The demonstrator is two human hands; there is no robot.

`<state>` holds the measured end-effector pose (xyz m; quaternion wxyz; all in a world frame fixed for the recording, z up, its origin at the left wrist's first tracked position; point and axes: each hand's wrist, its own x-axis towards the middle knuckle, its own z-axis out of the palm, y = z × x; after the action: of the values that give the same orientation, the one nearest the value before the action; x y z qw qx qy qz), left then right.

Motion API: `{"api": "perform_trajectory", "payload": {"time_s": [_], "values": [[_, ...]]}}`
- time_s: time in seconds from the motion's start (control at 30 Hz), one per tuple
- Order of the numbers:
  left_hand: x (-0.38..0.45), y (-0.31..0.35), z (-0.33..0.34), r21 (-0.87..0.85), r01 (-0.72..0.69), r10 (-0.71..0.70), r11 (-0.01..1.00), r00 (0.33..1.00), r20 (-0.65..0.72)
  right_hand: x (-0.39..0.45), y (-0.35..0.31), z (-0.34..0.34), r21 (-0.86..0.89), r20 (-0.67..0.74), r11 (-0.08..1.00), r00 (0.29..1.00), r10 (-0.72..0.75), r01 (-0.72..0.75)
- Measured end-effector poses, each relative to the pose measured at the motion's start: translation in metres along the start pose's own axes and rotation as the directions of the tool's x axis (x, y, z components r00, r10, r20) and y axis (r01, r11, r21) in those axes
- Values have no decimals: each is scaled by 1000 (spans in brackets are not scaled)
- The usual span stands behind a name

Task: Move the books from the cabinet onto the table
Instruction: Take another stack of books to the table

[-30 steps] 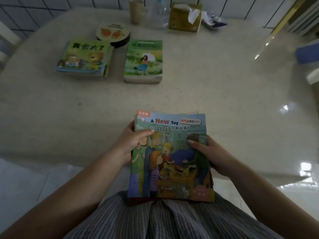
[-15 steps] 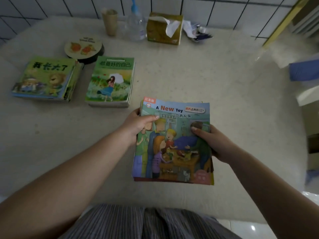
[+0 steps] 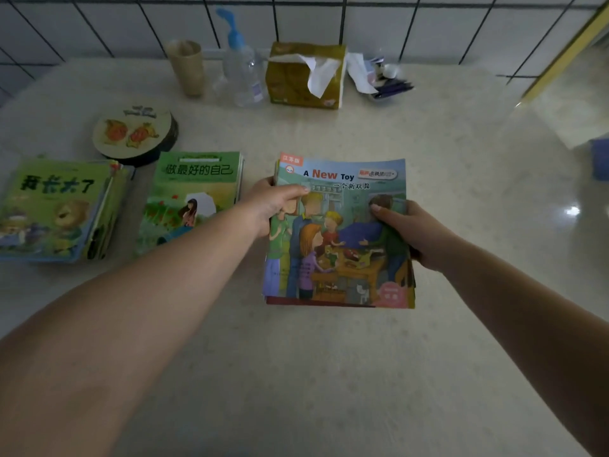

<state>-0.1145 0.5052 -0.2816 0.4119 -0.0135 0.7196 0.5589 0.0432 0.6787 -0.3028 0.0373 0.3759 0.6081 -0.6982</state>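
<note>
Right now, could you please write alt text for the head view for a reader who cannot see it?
Left hand and right hand grip a colourful "A New Toy" picture-book stack over a beige speckled table, beside two green-covered book stacks at left.

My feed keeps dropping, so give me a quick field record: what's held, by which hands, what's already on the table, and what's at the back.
held: book stack, "A New Toy" on top
left hand: grip on stack's left edge, thumb on cover
right hand: grip on stack's right edge, thumb on cover
stack contact with table: cannot tell
already down: bear book pile, green book pile
back: round box, cup, bottle, tissue box
</note>
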Motion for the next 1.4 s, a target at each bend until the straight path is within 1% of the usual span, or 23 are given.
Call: {"api": "perform_trajectory", "payload": {"time_s": [0.1,0.23,0.33,0.47,0.53,0.6,0.67,0.73,0.8,0.87,0.93,1.0,1.07,1.17,1.2,1.27,1.33,1.4], "values": [[21,9,-1,14,-8,9,1000,1000,-24,18,-6,1,6,11,1000,1000,-8,8],[42,8,2,46,8,-7,999,1000,-5,36,-4,0,-14,-3,1000,1000,22,-22],[53,3,4,108,2,3,994,999,-49,41,-1,-1,-50,-32,998,999,33,-35],[56,0,6,186,-28,41,982,997,-68,44,4,-2,-106,-63,994,998,-17,10],[55,0,5,214,-41,57,976,996,-68,45,7,-1,-183,-110,983,993,-50,29],[56,2,2,289,-55,71,956,996,-44,45,4,-1,-349,-149,937,985,-92,35],[55,5,0,330,-64,71,942,997,-10,45,-1,-3,-542,-163,840,980,-116,9],[55,4,0,360,-74,80,930,997,-1,45,-5,-5,-662,-164,749,981,-102,-33],[53,1,0,371,-80,98,925,995,-28,45,-8,-7,-742,-194,664,977,-87,-89],[49,-2,-1,355,-90,108,931,994,-32,45,-8,-8,-768,-226,628,971,-82,-126],[41,-5,-2,310,-82,98,947,995,-35,38,-7,-7,-773,-223,624,969,-109,-108],[30,-11,-5,265,-57,71,963,997,-42,28,-3,-6,-763,-216,643,965,-149,-71],[15,-23,-7,253,-46,59,966,997,-41,14,2,-5,-750,-205,659,966,-156,-53],[-12,-47,-10,212,-48,59,976,997,-44,-14,11,-5,-670,-219,738,971,-96,-78],[-26,-54,-11,181,-47,56,982,997,-43,-26,14,-4,-651,-234,757,964,-128,-58],[-46,-68,-13,125,-27,34,992,998,-60,-52,16,1,-674,-264,738,928,-264,18],[-71,-82,-17,60,-6,11,998,996,-87,-81,21,18,-698,-239,704,882,-406,135],[-88,-91,-19,-3,2,-2,1000,995,-104,-102,23,35,-664,-201,705,848,-490,250]]}}
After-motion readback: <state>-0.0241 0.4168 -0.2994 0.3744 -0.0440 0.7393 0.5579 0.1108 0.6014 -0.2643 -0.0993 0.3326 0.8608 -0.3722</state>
